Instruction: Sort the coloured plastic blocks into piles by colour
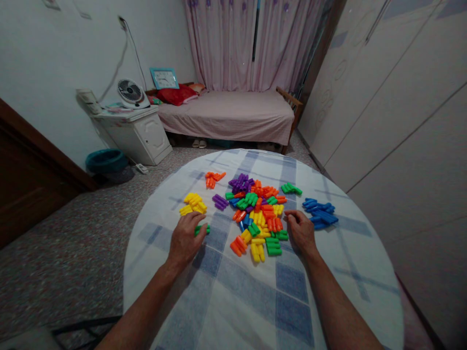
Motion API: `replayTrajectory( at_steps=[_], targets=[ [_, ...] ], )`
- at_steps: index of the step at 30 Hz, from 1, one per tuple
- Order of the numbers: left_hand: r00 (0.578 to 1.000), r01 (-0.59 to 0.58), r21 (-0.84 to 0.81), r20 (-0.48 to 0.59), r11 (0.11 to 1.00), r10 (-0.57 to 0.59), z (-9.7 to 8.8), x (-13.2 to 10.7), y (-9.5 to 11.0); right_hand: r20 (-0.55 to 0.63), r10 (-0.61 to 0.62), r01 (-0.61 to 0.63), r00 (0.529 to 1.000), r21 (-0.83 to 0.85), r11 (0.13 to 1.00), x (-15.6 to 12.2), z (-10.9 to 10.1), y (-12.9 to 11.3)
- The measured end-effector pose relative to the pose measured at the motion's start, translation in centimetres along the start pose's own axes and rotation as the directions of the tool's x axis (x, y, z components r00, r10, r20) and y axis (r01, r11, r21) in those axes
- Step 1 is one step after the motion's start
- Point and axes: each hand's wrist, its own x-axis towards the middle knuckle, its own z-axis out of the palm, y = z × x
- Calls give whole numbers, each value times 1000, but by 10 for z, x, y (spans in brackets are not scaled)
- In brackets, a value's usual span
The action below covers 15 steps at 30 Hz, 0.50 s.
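On the left side of the table, my left hand [185,238] is bent around a green plastic tube piece [202,230], with thumb and fingers on either side of it. Just beyond those fingertips lies a group of yellow tube pieces [193,204]. A mixed pile of tube pieces [257,216] in orange, yellow, green, purple and blue covers the table's middle. At the pile's right edge is my right hand [301,232], loosely bent, its fingertips close to yellow and orange pieces; nothing shows in its fingers. Blue pieces [321,213] lie to its right.
Small groups of orange pieces [214,179], purple pieces [220,201] and green pieces [291,188] lie around the pile. A checked cloth [241,301] covers the round table. Beyond stand a bed [233,114], a white cabinet [146,136] with a fan [132,93], and a bin [107,163].
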Motion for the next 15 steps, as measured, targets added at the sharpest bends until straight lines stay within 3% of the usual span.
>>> replayTrajectory(
  at_steps=[3,9,12,15],
  targets=[
    [976,-146,-187,136,971,172,9,16,32,0,-4,4,1000,4,1000,1,0,2],
    [848,-304,-394,303,867,435,52,40,72,-3,11,-11,1000,18,1000,1,1,5],
    [827,-311,-414,325,855,458,65,43,79,0,29,-29,1000,16,999,1,1,2],
    [851,-269,-399,327,877,410,69,43,82,3,31,-31,1000,22,999,0,0,-1]
  ],
)
